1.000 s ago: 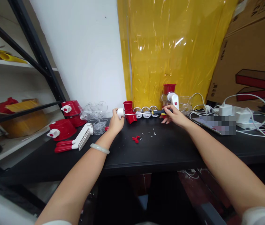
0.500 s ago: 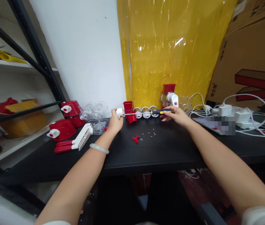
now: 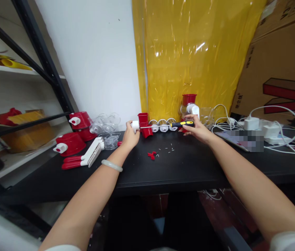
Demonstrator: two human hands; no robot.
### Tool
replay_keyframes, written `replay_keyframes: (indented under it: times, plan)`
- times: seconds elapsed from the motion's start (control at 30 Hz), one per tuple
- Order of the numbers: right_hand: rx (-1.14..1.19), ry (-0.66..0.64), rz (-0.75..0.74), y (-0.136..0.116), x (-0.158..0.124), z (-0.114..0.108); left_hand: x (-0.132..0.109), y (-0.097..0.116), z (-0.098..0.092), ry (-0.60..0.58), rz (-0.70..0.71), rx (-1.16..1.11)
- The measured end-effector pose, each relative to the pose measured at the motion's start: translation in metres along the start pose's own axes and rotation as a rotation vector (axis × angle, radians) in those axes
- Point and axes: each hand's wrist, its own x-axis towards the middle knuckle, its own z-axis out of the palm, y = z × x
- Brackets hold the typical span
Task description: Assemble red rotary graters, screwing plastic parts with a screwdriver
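My left hand [image 3: 131, 136] is closed around a small white plastic part [image 3: 136, 125] and holds it above the table. In my right hand [image 3: 197, 129], the fingers grip the black and yellow handle of a screwdriver [image 3: 182, 124]. Its long shaft lies level and points left, with the tip at the white part. Right behind the shaft stands a red plastic housing [image 3: 143, 119]. Metal grater drums [image 3: 163, 125] with white ends lie in a row beside it. Below the hands are small red plastic pieces [image 3: 152, 155] and several tiny screws [image 3: 169, 152].
Red bases [image 3: 70, 144], white-and-red handles [image 3: 90, 157] and clear plastic parts [image 3: 107, 123] lie on the left of the black table [image 3: 147, 174]. An assembled grater [image 3: 189, 101] stands at the back. To the right are a tablet [image 3: 231, 139], white chargers [image 3: 251, 122] and loose cables.
The screwdriver's handle has turned a little in my right hand, with more yellow showing. The whole view has shifted slightly; my left hand keeps its hold on the white part.
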Motion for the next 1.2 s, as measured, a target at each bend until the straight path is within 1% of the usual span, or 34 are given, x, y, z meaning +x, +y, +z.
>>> replay_keyframes:
  times: [0.07, 0.2, 0.37, 0.5, 0.57, 0.7, 0.77, 0.9, 1.2]
  plan:
    - [-0.020, -0.002, -0.018, -0.0009, -0.0004, -0.0010, -0.0001, 0.0008, -0.0007, -0.001, -0.003, -0.001]
    - [-0.116, 0.003, 0.017, -0.0009, 0.0017, -0.0036, 0.0002, 0.0022, -0.0022, -0.007, -0.012, -0.006]
    - [-0.208, -0.051, 0.064, -0.0007, 0.0021, -0.0039, -0.0004, 0.0033, -0.0035, -0.013, -0.016, 0.003]
    - [-0.362, -0.015, 0.054, 0.0025, 0.0025, -0.0039, -0.0018, 0.0048, -0.0029, -0.014, -0.021, 0.010]
    - [-0.316, 0.006, 0.056, 0.0040, 0.0031, -0.0036, -0.0023, 0.0054, -0.0022, -0.014, -0.012, 0.008]
    - [-0.044, 0.017, 0.072, 0.0020, 0.0017, -0.0023, -0.0025, 0.0052, -0.0012, -0.011, -0.002, 0.005]
    - [0.024, 0.001, 0.044, -0.0005, 0.0000, -0.0023, -0.0022, 0.0046, -0.0011, -0.009, -0.004, 0.004]
    - [-0.058, -0.036, 0.016, -0.0031, -0.0013, -0.0037, -0.0014, 0.0033, -0.0016, -0.006, 0.002, -0.005]
    - [-0.227, 0.023, 0.045, -0.0007, 0.0043, -0.0054, -0.0037, 0.0058, -0.0012, -0.026, 0.025, -0.030]
